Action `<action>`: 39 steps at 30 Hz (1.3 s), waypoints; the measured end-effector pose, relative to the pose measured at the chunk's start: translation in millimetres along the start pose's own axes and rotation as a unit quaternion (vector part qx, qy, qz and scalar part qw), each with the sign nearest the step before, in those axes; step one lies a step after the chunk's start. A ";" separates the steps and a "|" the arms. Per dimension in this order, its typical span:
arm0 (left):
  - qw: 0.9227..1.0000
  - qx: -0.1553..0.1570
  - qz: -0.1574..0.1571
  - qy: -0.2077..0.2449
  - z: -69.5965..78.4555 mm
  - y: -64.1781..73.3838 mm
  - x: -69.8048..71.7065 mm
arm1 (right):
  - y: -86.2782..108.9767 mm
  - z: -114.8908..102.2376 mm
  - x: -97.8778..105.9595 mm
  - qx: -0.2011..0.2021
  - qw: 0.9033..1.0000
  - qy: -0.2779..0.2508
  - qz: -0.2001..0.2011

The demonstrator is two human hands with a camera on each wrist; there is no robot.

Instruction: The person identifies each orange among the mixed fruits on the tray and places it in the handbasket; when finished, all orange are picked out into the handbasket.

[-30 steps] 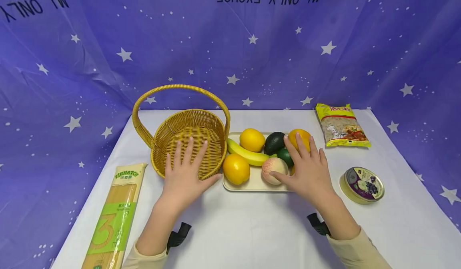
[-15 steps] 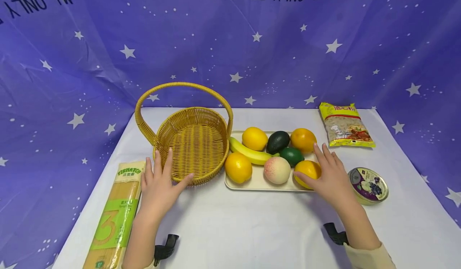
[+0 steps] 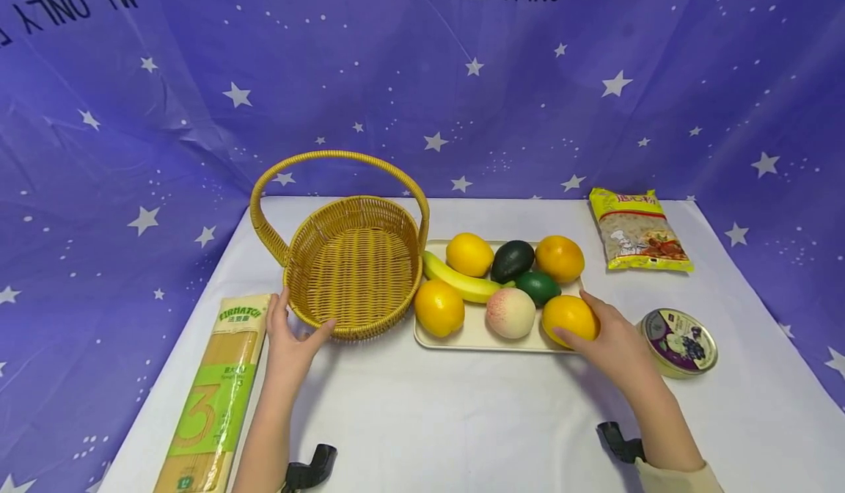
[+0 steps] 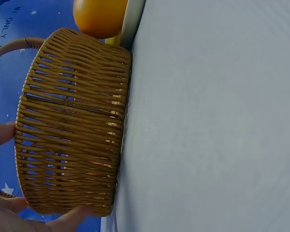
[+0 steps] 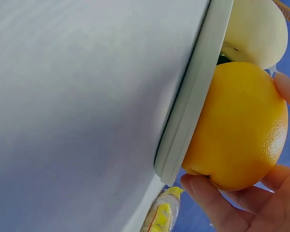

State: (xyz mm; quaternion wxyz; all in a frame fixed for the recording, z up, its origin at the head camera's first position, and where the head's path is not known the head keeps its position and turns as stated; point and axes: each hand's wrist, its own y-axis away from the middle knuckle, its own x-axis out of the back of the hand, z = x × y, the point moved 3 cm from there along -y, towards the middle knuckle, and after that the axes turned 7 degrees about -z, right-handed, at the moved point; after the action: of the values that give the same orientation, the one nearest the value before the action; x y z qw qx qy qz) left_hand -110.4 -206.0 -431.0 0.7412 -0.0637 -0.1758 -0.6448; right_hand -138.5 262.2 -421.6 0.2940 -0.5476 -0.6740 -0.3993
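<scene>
"Where is the orange (image 3: 568, 319) sitting, and what are your hands doing?"

"The orange is sitting at the near right corner of the tray (image 3: 474, 334), just beside the peach (image 3: 510, 313). With your right hand (image 3: 614, 340) you are pinching it, thumb on the peach side and fingers opposite. Your left hand (image 3: 293, 345) is spreading its thumb and fingers about the near left side of the basket (image 3: 376, 327), apparently touching it; how firmly you are pressing, I cannot tell."

"How is that orange likely to be handling?"

"Its skin is looking glossy and firm, so you are probably dealing with something light, stiff, a little slippery and hardly fragile. Spanning its widest part, as you are doing, is seeming the surest hold. The basket is looking light and slightly springy; its rim is probably offering you a good grip."

"Which view is adding something?"

"The right wrist view is showing your fingertips (image 5: 205, 198) lying by a dark dimple (image 5: 207, 177) on the orange, which the head view is not showing. The left wrist view is showing gaps in the basket's outer weave; only the head view is showing its woven floor (image 3: 359, 273)."
</scene>
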 end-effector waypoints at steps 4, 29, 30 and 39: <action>0.998 0.031 -0.009 0.055 -1.9 0.7 -1.0 | -0.4 0.2 0.3 -0.002 1.000 -0.004 0.008; 0.977 0.006 -0.028 0.212 -1.8 -0.9 -8.7 | 3.3 -35.9 22.9 0.012 0.999 -0.020 0.035; 0.977 0.006 -0.028 0.212 -1.8 -1.1 -8.6 | 2.3 -41.2 23.9 0.017 0.999 -0.023 0.035; 0.976 0.003 -0.028 0.216 -3.5 -1.0 -8.8 | -18.2 -98.9 24.4 0.102 0.992 -0.059 0.035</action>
State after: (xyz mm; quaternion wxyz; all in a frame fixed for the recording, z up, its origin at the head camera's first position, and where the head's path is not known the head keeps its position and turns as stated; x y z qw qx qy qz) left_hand -111.6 -199.0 -437.4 0.7436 0.0844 -0.0151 -0.6631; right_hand -165.8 187.9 -354.9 0.3217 -0.5606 -0.7078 -0.2852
